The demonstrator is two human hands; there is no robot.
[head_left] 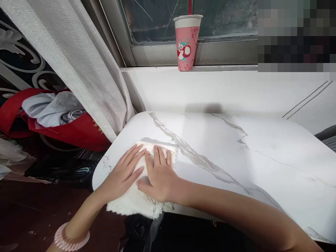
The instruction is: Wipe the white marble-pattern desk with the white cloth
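A fluffy white cloth lies spread on the left end of a white marble-patterned table, its lower edge hanging past the table's front rim. My left hand rests flat on the cloth's left part, fingers stretched out toward the upper right. Beside it, my right hand presses flat on the cloth with its fingers pointing away from me. The fingertips of both hands come close together near the cloth's far edge. A pale pink coil band circles my left wrist.
A pink paper cup with a red straw stands on the window ledge behind the table. A light grey curtain hangs at the table's left corner. Further left are a red bag holding grey fabric and black plastic bags.
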